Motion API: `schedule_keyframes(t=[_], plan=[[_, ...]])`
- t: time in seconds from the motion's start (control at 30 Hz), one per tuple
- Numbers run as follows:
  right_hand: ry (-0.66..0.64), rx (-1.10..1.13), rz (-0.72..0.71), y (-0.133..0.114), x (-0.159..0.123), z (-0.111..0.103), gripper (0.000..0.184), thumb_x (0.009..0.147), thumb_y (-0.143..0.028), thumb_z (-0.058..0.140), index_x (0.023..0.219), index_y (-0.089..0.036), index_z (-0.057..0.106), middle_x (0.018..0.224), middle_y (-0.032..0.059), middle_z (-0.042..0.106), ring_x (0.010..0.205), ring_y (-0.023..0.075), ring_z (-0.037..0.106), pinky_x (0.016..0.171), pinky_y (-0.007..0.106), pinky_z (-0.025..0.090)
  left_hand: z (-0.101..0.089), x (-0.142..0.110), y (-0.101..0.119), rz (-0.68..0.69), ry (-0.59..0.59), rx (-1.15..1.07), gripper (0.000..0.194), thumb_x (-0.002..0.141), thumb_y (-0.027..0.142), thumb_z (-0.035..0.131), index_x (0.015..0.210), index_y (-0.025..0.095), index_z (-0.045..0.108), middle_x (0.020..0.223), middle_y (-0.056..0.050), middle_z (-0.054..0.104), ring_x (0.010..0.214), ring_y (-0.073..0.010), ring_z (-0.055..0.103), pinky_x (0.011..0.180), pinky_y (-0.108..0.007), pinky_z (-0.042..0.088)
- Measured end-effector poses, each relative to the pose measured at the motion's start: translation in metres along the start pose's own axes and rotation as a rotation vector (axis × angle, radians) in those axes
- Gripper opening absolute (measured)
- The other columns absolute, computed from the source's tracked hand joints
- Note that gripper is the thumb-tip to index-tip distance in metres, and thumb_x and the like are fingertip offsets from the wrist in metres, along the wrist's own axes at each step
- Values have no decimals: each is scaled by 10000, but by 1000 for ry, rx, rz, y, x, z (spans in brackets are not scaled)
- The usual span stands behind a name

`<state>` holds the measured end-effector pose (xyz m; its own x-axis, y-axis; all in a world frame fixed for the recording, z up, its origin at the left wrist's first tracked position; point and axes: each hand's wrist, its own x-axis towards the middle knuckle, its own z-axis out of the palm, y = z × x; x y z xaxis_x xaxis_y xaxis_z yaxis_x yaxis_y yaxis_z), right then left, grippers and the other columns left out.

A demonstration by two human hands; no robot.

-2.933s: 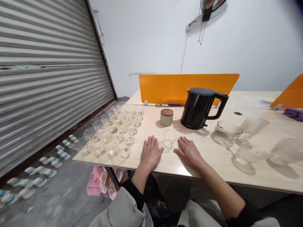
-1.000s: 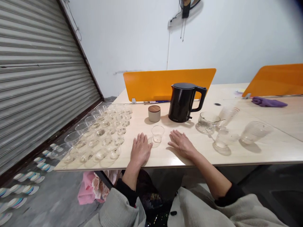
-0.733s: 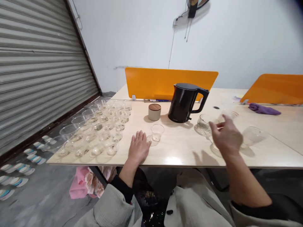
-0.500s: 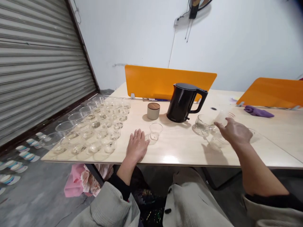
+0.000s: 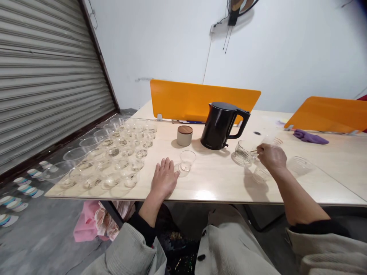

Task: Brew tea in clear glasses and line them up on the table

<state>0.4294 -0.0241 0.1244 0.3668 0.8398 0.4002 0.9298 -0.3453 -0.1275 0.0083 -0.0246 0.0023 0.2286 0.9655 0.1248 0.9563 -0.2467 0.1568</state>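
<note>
- right hand (image 5: 272, 157): narrow, fingers curled, right of the kettle (image 5: 219, 126), at the handle side of the ribbed glass cup (image 5: 243, 152); cannot tell if it is holding that cup or only touching it
- left hand (image 5: 164, 178): wide, palm down and fingers spread on the table (image 5: 218, 179), in front of and left of the kettle, holding nothing, just beside the small glass (image 5: 187, 160)
- ribbed glass cup: upright, right of the kettle, with the tumbler (image 5: 272, 141) just behind the right hand and the clear glass (image 5: 261, 175) just in front of it
- upturned glass (image 5: 299, 165): further right of the kettle, well apart from the right hand
- glass bowls (image 5: 114, 152): packed rows, far left of the kettle, some overhanging the table edge
- canister (image 5: 184, 135): wooden lid, just left of the kettle
- cloth (image 5: 309, 136): purple, far right of the kettle
- handling: thin glass stands close together around the right hand, so a slow, light grip at the handle looks safest; knocking the neighbouring tumbler or clear glass is the main risk
</note>
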Motion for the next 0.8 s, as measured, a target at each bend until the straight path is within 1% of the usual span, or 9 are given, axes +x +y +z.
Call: schedule_keyframes(t=[0.1,0.2,0.27,0.37,0.4,0.47,0.57,0.63,0.8], plan=[[-24,-22,8,-5,-1,-1,326,879,-300,430,916,-231,747,996,208,745,856,322,645,711,446,417,-1,0,0,-1,-4,-3,655,1072,447,270,1589,52,347,1700,-184,246,1595,-331,183,1290,-527,171],[-35,101,37,-8,-1,-4,260,835,-260,528,953,-227,758,1040,178,764,925,310,656,764,421,427,-1,-1,1,-4,-2,-2,651,1074,454,268,1590,67,351,1700,-175,251,1596,-325,182,1292,-518,166],[-40,225,86,-7,0,-6,234,803,-222,578,942,-203,765,984,159,779,948,296,672,781,388,437,0,-1,1,-7,4,0,649,1073,457,273,1589,71,355,1700,-171,255,1596,-323,183,1292,-515,165],[-43,352,173,0,1,-7,215,830,-191,578,929,-164,767,806,117,774,864,249,718,738,317,458,0,-1,1,-6,0,-8,653,1073,452,276,1590,60,349,1702,-172,245,1597,-327,177,1291,-521,160],[-41,394,199,3,0,-7,212,847,-194,579,939,-157,766,779,108,771,825,231,729,715,295,465,0,-1,1,-5,-3,-13,656,1073,450,275,1591,55,345,1704,-174,239,1598,-328,171,1291,-524,157],[-28,482,247,10,-1,-6,202,867,-211,594,962,-146,759,802,116,776,775,210,739,662,270,472,0,0,1,-5,-11,-20,659,1072,448,278,1593,48,339,1704,-179,233,1598,-332,166,1291,-528,155],[10,605,295,19,-7,-8,188,880,-234,604,969,-141,739,902,160,780,761,209,745,606,273,479,-1,0,1,-5,-13,-22,658,1070,443,293,1595,50,336,1702,-185,235,1597,-335,173,1287,-532,162],[44,665,309,23,-12,-12,175,882,-252,604,957,-153,727,935,171,774,766,215,743,607,289,493,-1,-1,1,-4,-11,-20,653,1070,436,297,1595,51,336,1701,-187,236,1595,-337,179,1284,-535,170],[168,844,276,30,-28,-28,134,863,-352,632,891,-246,710,904,119,753,770,247,720,664,368,527,2,0,0,5,5,-22,644,1069,425,300,1588,48,351,1699,-193,244,1593,-345,183,1281,-544,174]])
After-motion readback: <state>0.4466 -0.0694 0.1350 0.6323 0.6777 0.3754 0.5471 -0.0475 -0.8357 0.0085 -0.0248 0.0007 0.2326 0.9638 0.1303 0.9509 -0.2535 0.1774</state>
